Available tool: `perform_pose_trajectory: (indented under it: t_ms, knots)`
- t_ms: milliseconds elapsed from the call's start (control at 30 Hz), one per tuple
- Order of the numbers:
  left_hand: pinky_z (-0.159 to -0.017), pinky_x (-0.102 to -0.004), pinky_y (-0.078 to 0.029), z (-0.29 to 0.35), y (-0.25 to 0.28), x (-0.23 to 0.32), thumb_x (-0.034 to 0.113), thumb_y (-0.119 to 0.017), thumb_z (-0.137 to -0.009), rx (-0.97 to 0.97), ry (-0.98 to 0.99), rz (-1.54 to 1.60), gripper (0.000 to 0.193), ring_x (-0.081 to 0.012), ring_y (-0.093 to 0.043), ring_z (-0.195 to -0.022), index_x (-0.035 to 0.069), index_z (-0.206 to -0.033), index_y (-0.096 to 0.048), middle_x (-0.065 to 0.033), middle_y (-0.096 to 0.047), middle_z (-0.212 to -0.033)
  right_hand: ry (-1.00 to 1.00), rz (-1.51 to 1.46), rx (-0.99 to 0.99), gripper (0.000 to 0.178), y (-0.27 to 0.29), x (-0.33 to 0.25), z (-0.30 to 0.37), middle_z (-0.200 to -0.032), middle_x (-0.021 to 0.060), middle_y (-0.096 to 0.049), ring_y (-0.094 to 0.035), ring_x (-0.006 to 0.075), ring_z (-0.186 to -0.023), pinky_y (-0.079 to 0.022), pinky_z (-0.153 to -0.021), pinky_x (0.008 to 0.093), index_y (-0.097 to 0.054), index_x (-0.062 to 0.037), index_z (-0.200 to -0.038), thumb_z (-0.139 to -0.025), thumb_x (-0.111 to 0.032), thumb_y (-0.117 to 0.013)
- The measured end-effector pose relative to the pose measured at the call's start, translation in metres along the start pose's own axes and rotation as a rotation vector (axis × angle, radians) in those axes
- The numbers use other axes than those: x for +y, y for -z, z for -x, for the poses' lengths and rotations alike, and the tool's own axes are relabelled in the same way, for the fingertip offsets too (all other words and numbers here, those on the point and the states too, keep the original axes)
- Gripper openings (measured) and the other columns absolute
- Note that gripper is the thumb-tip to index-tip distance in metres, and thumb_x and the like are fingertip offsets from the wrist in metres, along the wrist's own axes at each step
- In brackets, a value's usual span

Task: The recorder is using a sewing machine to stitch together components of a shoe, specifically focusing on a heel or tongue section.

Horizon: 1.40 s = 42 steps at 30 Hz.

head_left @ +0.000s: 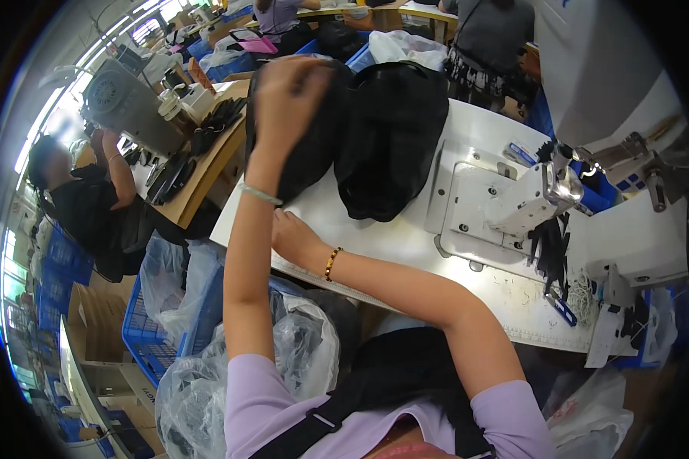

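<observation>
Two black, bag-like fabric pieces lie side by side on the white sewing table (394, 264). Over the upper part of the left black piece (314, 145) is my left hand (289, 99), its fingers smeared by motion. Whether it grips the cloth cannot be made out. My right hand (295, 239) is at the table's front left edge, just below that piece's lower end. Its fingers are curled in, and what they hold, if anything, is hidden. The right black piece (390, 141) lies untouched beside the first.
A sewing machine (532, 195) stands on the table's right side. Black strips (551, 252), blue thread snips (560, 307) and loose thread (582, 294) are near it. Blue crates (142, 329) and clear plastic bags (199, 398) sit below left. A co-worker (92, 206) sits at another machine on the left.
</observation>
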<state>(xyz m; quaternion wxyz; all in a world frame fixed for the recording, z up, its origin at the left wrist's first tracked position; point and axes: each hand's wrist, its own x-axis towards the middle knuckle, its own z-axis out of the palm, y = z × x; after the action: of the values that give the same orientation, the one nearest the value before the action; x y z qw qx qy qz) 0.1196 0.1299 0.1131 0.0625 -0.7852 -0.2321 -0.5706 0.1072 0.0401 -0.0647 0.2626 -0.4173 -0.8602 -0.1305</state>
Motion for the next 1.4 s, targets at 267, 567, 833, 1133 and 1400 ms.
perform_pose_trajectory:
  t_ms: [267,567,833,1133,1400]
  knots:
    - [-0.076,-0.0338,-0.047,-0.033,-0.030,0.036,0.019,-0.069,-0.074,-0.639,0.001,0.078,0.026,-0.0271,-0.063,-0.084,0.001,-0.091,-0.066,-0.0117,-0.065,-0.089,0.074,-0.299,-0.071,0.031,0.119,0.019,0.109,-0.121,0.0235,-0.049,-0.057,0.0273,-0.097,-0.046,-0.082,0.0343,-0.053,0.0092,-0.105,-0.080,-0.008,-0.048]
    - [-0.069,-0.0284,-0.052,0.016,-0.052,0.182,0.014,-0.053,-0.091,-0.047,0.873,1.446,0.015,-0.0170,-0.061,-0.074,0.000,-0.095,-0.056,-0.0101,-0.060,-0.085,-0.578,-0.662,0.678,0.054,0.265,0.070,0.157,-0.131,0.0185,-0.041,-0.064,0.0171,-0.082,-0.054,-0.051,0.0222,-0.035,0.0040,-0.131,-0.084,-0.002,-0.060]
    - [-0.071,-0.0293,-0.055,0.026,-0.055,0.229,0.010,-0.054,-0.090,-0.122,0.996,1.597,0.030,-0.0192,-0.064,-0.078,-0.006,-0.115,-0.051,-0.0132,-0.061,-0.086,-0.740,-1.171,0.589,0.046,0.286,0.081,0.179,-0.104,0.0081,-0.051,-0.058,0.0084,-0.079,-0.050,-0.043,0.0193,-0.046,0.0023,-0.119,-0.082,-0.014,-0.067]
    - [-0.047,-0.0156,-0.029,0.017,-0.057,0.211,0.013,-0.057,-0.090,-0.187,0.681,0.884,0.027,0.0018,-0.038,-0.057,0.001,-0.066,-0.053,0.0064,-0.045,-0.060,-0.565,-0.495,0.522,0.018,0.287,0.080,0.194,-0.054,0.0000,-0.052,-0.052,0.0062,-0.046,-0.039,-0.040,0.0209,-0.056,-0.0007,-0.077,-0.084,-0.015,-0.065]
    - [-0.063,-0.0212,-0.042,0.009,-0.135,0.212,0.005,-0.056,-0.087,-0.481,0.651,1.214,0.012,-0.0052,-0.052,-0.069,-0.004,-0.092,-0.063,0.0001,-0.062,-0.079,-0.911,-1.030,0.786,0.020,0.283,0.094,0.200,-0.066,0.0048,-0.062,-0.055,0.0059,-0.048,-0.043,-0.042,0.0181,-0.056,0.0017,-0.080,-0.091,-0.016,-0.053]
